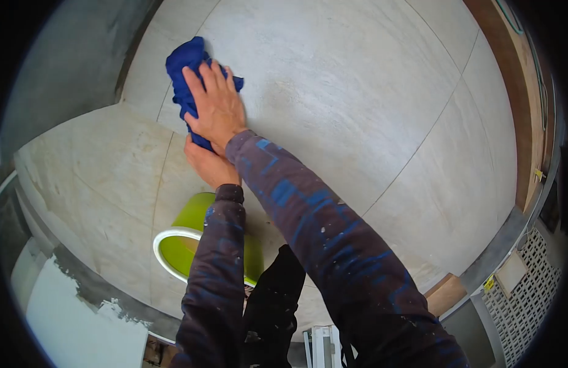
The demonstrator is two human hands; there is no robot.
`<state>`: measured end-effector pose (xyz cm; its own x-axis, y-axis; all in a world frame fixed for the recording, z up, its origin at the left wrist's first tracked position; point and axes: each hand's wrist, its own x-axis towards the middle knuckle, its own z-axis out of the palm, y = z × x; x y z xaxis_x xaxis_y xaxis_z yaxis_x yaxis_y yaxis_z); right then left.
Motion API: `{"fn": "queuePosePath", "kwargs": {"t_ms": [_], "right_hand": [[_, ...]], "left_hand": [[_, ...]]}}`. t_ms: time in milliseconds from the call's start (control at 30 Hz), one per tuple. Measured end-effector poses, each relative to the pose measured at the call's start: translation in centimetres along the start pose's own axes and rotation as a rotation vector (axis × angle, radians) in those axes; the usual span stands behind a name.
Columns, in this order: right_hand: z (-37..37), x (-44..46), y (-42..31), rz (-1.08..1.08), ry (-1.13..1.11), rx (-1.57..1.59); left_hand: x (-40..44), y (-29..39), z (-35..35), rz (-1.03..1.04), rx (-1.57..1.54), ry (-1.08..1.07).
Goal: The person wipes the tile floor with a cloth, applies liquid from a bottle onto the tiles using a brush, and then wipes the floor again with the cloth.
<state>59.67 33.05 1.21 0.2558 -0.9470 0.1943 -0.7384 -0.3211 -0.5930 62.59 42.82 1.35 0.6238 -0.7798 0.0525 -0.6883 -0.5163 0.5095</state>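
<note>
A bunched blue cloth (184, 67) lies against the pale, veined tile surface (333, 110). My right hand (217, 105) presses on the cloth with its fingers somewhat spread and bent over it. Just below, my left hand (209, 164) grips the lower end of the cloth, and its fingers are partly hidden behind my right wrist and the fabric. Beneath my left forearm stands a lime-green bucket (195, 211) with a white rim; the forearm covers part of it and its contents are hard to make out.
A grey wall or panel (69, 73) borders the tiles at the upper left. Brown wooden framing (502, 92) runs along the right. A white perforated basket (532, 276) sits at the lower right, and a white board (81, 319) at the lower left.
</note>
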Motion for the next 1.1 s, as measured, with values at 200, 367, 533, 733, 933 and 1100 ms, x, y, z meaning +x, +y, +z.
{"fn": "queuePosePath", "kwargs": {"t_ms": [200,367,533,733,933,1100], "right_hand": [[1.3,-5.5,-11.7,-0.254,-0.388,0.404],[-12.4,-14.6,-7.2,0.324,-0.182,0.795],[-31.1,-22.7,-2.0,1.022,0.143,0.812],[-44.7,-36.0,-2.6,1.324,0.43,0.917],[-46.8,-50.2,-7.6,1.387,0.569,0.786],[-54.6,-55.5,-12.8,1.616,0.644,1.375]], "left_hand": [[-4.4,-12.3,-8.8,-0.851,-1.364,0.079],[-16.0,-0.5,-16.5,-0.32,-0.339,-0.304],[-22.9,9.4,-22.3,-0.357,-0.734,-1.01],[-28.1,15.8,-30.7,-0.232,-0.572,-1.379],[-38.1,15.8,-36.9,-0.389,-0.499,-1.363],[-44.7,15.2,-42.3,-0.65,-0.509,-1.233]]}}
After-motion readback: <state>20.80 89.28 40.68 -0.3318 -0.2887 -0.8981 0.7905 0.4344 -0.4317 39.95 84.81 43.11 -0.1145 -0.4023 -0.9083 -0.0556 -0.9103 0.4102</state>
